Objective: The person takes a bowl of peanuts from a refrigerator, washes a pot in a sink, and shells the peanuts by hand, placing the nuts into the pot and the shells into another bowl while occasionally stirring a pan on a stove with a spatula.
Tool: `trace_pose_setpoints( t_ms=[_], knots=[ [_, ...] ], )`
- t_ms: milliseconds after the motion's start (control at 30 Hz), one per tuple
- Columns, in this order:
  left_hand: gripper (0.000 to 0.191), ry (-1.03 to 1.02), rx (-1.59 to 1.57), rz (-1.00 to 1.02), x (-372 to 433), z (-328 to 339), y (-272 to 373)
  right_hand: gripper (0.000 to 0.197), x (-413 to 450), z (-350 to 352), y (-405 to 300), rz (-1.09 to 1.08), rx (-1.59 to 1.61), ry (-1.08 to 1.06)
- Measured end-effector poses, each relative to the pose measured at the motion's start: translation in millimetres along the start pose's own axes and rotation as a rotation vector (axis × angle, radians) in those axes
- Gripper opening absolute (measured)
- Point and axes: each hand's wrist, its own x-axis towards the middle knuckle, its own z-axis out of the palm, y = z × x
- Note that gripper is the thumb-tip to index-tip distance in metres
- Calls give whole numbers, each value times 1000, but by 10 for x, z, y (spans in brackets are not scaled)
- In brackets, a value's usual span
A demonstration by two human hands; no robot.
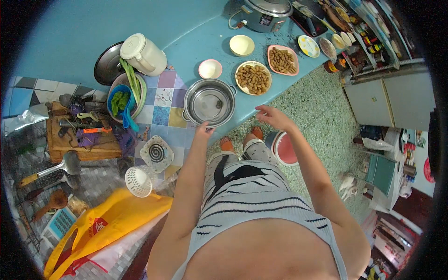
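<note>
My left hand (205,130) touches the near rim of a two-handled stainless steel pot (206,105); whether its fingers grip the rim is unclear. The pot stands at the counter's edge, with a little water or a dark spot visible inside. Past the counter's front edge, my right hand (267,115) hovers with fingers apart, holding nothing. Beyond the pot are a small pink-rimmed bowl (210,69) and a pale yellow bowl (242,45). A round plate (253,91) and a pink-rimmed square dish (296,66) both hold what look like unshelled peanuts.
A rice cooker (266,17) stands at the back. To the left are a white lidded pitcher (150,57), a blue strainer (122,89) with greens, a mosquito coil on a tray (166,163) and a white plastic basket (138,182). A red-topped bucket (287,148) stands on the floor.
</note>
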Motion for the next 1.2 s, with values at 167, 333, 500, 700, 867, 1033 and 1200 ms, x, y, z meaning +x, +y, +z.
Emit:
trace_pose_setpoints(
  t_ms=[167,333,500,700,867,1033,1200],
  knots=[
    [25,17,-37,30,-239,127,-27,44,656,-76,25,-22,129,-150],
    [24,139,-159,79,-480,204,-146,46,1865,48,221,54,171,13],
    [23,208,36,155,-545,225,-366,53,2989,441,367,138,-100,212],
    [22,215,-19,152,-526,281,-506,40,3507,508,512,107,-136,-70],
    [21,141,-121,209,-443,561,-482,34,3710,174,763,234,-52,1],
    [19,198,-169,218,-379,874,-395,38,3199,-366,675,150,461,-221],
    [23,53,-215,264,-274,1076,-400,30,2471,-865,1129,2,227,69]
  ],
)
